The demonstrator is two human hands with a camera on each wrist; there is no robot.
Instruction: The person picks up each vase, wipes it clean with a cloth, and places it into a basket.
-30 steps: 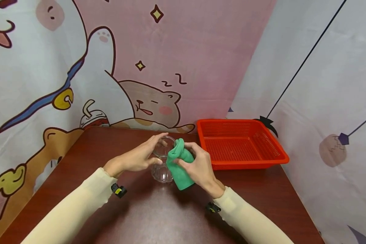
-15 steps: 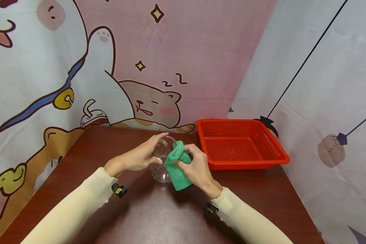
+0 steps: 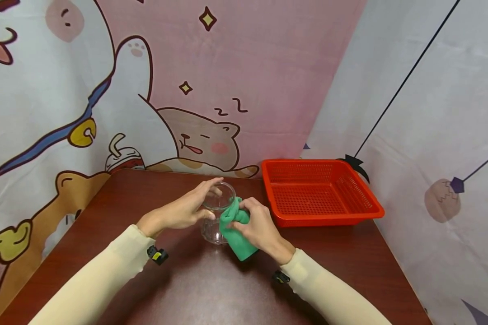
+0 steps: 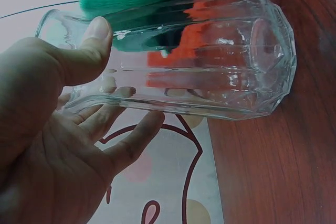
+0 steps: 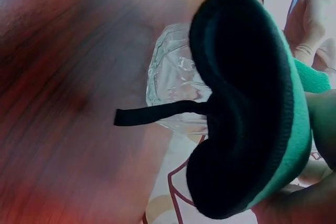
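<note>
A clear ribbed glass (image 3: 215,220) stands on the dark wooden table (image 3: 211,289). My left hand (image 3: 187,208) grips it near the rim, thumb on one side and fingers on the other. In the left wrist view the glass (image 4: 199,56) lies across the frame with my thumb (image 4: 89,51) on its wall. My right hand (image 3: 257,228) holds a folded green cloth (image 3: 236,230) pressed against the right side of the glass. The right wrist view shows the cloth (image 5: 252,108) close up, with the glass (image 5: 176,77) behind it.
An empty red plastic basket (image 3: 321,192) sits at the table's back right. Cartoon-printed fabric walls close in the back and both sides. Bare table surface lies in front of my hands and to the left.
My right hand has slid the green cloth down the side of the glass, from the rim toward its middle. My left hand and the glass have stayed in place.
</note>
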